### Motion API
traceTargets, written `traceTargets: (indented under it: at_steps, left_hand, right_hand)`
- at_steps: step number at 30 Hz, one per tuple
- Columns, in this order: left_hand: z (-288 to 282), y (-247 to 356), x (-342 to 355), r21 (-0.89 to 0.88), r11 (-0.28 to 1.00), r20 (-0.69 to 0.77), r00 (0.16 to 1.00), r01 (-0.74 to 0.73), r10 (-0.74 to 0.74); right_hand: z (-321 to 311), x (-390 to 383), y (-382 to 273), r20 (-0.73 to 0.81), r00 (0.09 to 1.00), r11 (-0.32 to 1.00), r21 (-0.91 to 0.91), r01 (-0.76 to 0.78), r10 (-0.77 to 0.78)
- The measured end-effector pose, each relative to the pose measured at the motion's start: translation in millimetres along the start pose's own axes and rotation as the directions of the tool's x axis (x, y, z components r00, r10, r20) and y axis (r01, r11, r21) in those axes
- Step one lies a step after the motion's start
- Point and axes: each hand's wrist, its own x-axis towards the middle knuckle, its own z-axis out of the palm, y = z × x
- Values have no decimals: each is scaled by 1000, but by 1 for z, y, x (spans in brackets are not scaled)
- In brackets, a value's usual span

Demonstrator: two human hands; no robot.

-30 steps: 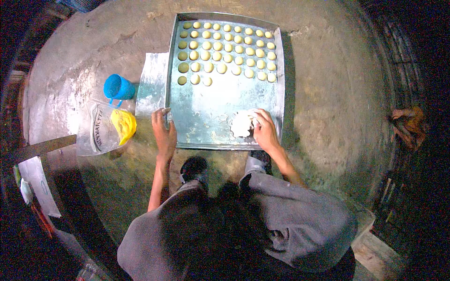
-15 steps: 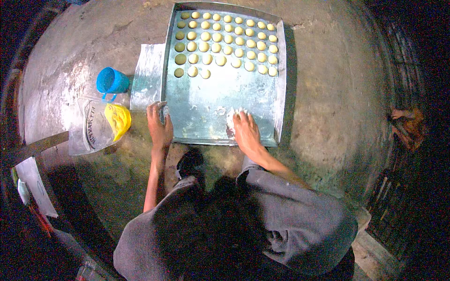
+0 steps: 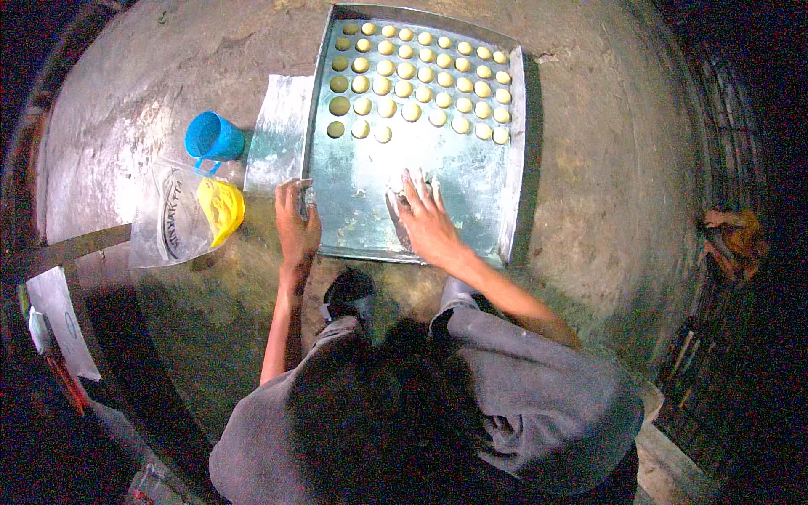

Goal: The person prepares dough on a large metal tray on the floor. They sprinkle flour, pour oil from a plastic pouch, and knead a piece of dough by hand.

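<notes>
A large shallow metal tray (image 3: 471, 198) lies on the floor in front of me. Rows of small round pale-yellow dough balls (image 3: 405, 70) fill its far half, the nearest row being only partly filled at its left. My left hand (image 3: 295, 225) is curled over the tray's left wall near the front corner and grips it. My right hand (image 3: 429, 220) reaches over the bare near part of the tray, fingers spread and whitened at the tips. White flour-like powder shows around those fingertips; what lies beneath the palm is hidden.
Left of the tray lies a pale flat sheet (image 3: 276, 139). Beyond it stand a blue plastic mug (image 3: 215, 137) and a clear plastic bag (image 3: 181, 215) with a yellow item (image 3: 221, 210) at its side. My legs (image 3: 539, 379) fold close to the tray's near edge.
My right hand has moved slightly away from me and to the left over the tray, and its fingers have spread. My left hand stays on the wall. The view has shifted a little.
</notes>
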Motion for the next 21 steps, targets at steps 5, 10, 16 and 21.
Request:
traceTargets:
  at_steps: [5, 10, 16, 21]
  left_hand:
    - [-2, 2, -2, 7, 1000, -20, 1000, -15, 15]
    - [1, 5, 0, -21, 1000, -10, 1000, 9, -9]
    - [-2, 6, 1, -10, 1000, 0, 1000, -17, 17]
    - [-1, 3, 0, 25, 1000, -9, 1000, -17, 18]
  right_hand:
    - [-2, -4, -9, 168, 986, 997, 72, -17, 5]
    - [-21, -1, 16, 117, 991, 966, 258, 26, -58]
    - [-36, 21, 21, -85, 973, 880, 449, -156, 216]
    - [-23, 24, -11, 91, 825, 802, 196, -564, 558]
